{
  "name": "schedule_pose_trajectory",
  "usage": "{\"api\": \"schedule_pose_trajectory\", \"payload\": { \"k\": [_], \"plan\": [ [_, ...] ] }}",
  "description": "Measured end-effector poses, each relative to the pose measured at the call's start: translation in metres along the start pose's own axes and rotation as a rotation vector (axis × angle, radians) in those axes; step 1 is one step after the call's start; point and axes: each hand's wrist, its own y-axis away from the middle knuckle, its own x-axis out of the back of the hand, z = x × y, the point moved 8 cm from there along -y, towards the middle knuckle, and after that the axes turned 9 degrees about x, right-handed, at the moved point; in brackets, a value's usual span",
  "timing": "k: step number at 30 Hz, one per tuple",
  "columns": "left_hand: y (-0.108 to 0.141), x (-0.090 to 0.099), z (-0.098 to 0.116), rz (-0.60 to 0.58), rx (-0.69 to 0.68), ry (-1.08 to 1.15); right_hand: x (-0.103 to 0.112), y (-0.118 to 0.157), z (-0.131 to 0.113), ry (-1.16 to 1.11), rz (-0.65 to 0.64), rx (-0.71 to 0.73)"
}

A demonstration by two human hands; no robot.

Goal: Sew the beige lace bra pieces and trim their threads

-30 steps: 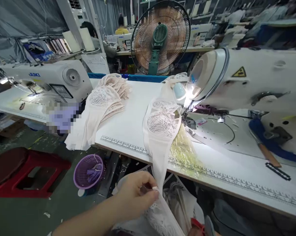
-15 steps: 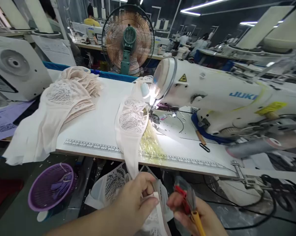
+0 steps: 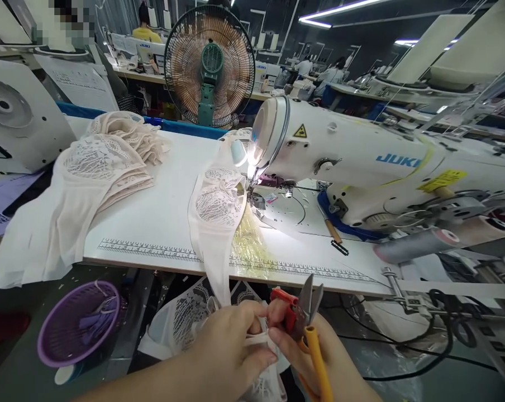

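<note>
My left hand (image 3: pixel 225 343) is closed on the band edge of a pale lace bra (image 3: pixel 185 318), which hangs below the table edge. My right hand (image 3: pixel 334 357) is wrapped round scissors (image 3: pixel 318 357) with red and orange handles. Their blades point up and stand slightly apart, away from the fabric. The thumb and fingertips of that hand meet the bra edge beside my left fingers; whether they pinch it is hard to see. Another beige lace bra (image 3: pixel 217 204) lies under the needle of the sewing machine (image 3: pixel 332 139), its wing trailing over the table edge.
A stack of beige bra pieces (image 3: pixel 105 162) lies on the white table (image 3: pixel 172 195) at left. A purple basket (image 3: pixel 47 335) with scraps stands below. Behind the table is a fan (image 3: pixel 210 67). A wooden-handled tool (image 3: pixel 332 231) and grey thread cones (image 3: pixel 420 245) lie at right.
My right hand has moved up and left with the scissors, and its fingertips now meet the bra edge by my left hand. The scissor blades now point upward. The whole view has shifted slightly.
</note>
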Motion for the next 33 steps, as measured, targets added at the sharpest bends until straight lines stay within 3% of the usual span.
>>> {"api": "schedule_pose_trajectory", "payload": {
  "k": [4,8,11,15,25,28,33],
  "plan": [
    [-0.001,-0.001,-0.006,0.075,0.022,0.016,0.0,0.001,0.003,-0.031,0.023,0.012],
    [-0.006,-0.011,-0.014,-0.012,0.136,0.337,-0.001,0.001,0.01,-0.042,0.015,0.008],
    [-0.009,-0.013,-0.016,-0.042,0.213,0.451,0.0,0.001,0.015,-0.039,-0.006,-0.008],
    [-0.011,-0.012,-0.017,-0.048,0.239,0.474,0.002,0.002,0.021,-0.039,-0.038,-0.07],
    [-0.013,-0.017,-0.016,-0.092,0.276,0.451,0.006,0.006,0.026,-0.062,0.039,-0.072],
    [-0.014,-0.014,-0.018,-0.084,0.289,0.485,0.01,0.008,0.02,0.038,-0.023,-0.045],
    [-0.016,-0.01,-0.022,-0.097,0.374,0.569,0.013,0.014,0.002,0.324,-0.31,0.02]
  ]
}}
